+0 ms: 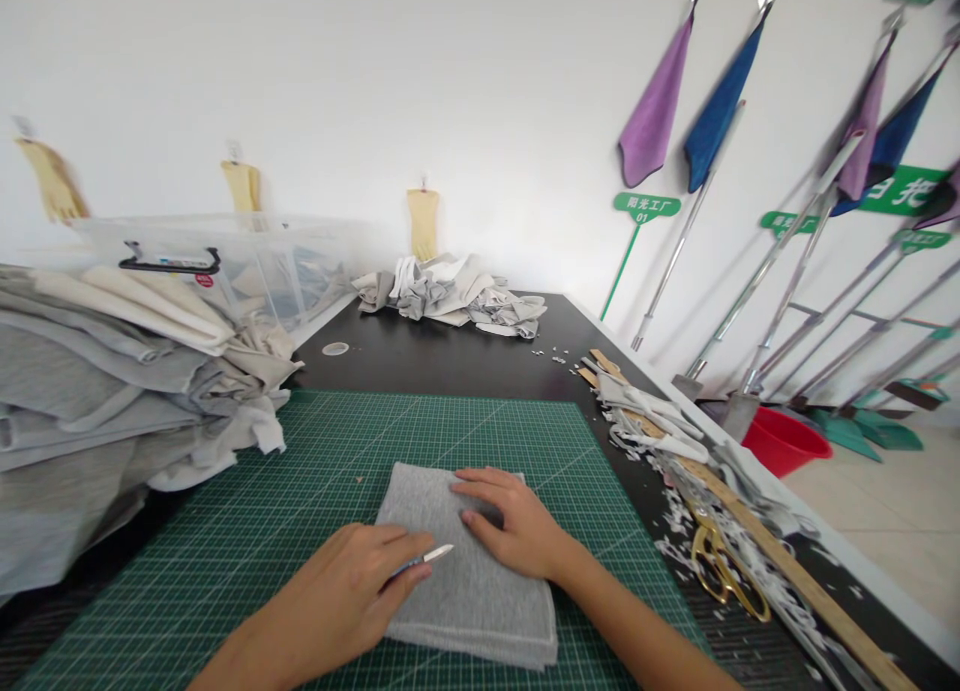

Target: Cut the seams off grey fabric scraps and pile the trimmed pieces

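Observation:
A folded grey knit cloth (pixel 480 601) with stitched edges lies in layers on the green cutting mat (pixel 330 431). My left hand (pixel 360 581) is closed on small thread snips (pixel 439 552); their pointed metal blade sticks out past my fingers, and a bit of blue handle shows. That hand is over the cloth's left edge, blade tip above the middle of the cloth. Flat on the upper right of the cloth rests my right hand (pixel 514 521), fingers stretched out and a little apart, holding nothing. Most of the snips' handle is hidden in my left palm.
Grey and cream fabric (pixel 112 371) is heaped at the left, before a clear plastic bin (pixel 262 261). Crumpled scraps (pixel 457 296) lie at the back. Along the right edge are gold-handled scissors (pixel 724 571), a wooden ruler (pixel 795 571) and trimmings. A red basin (pixel 784 446) stands on the floor.

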The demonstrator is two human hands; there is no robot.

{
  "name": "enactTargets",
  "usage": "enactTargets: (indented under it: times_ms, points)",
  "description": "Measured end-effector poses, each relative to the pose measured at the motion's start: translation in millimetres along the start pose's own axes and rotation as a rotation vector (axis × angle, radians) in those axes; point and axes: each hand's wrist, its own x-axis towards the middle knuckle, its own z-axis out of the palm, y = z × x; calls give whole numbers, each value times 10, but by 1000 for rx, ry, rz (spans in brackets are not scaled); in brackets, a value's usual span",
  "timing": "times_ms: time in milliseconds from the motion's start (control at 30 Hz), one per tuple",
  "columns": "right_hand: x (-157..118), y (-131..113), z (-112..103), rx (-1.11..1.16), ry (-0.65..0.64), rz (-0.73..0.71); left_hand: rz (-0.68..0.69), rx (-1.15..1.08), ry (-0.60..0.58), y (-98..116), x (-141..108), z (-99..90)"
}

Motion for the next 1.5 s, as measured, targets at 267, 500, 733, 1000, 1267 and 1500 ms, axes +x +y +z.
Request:
enactTargets:
  times_ms: [267, 500, 733, 1000, 1267, 1500]
  points:
    - [0, 5, 10, 6, 7, -6, 9, -11, -8, 28, 9, -23]
    - [-2, -17, 3, 0, 12, -15, 15, -16, -13, 41, -1, -14]
    - [-2, 7, 11, -5, 22, -31, 16, 37, -39, 104, 6, -47]
    - [-1, 18, 25, -12, 18, -23, 2, 46, -82, 95, 0, -57]
    - [-12, 22, 28, -22, 18, -25, 12, 52, -70, 100, -3, -59]
    - [-8, 16, 21, -19, 22, -26, 3, 33, -95, 121, -4, -89]
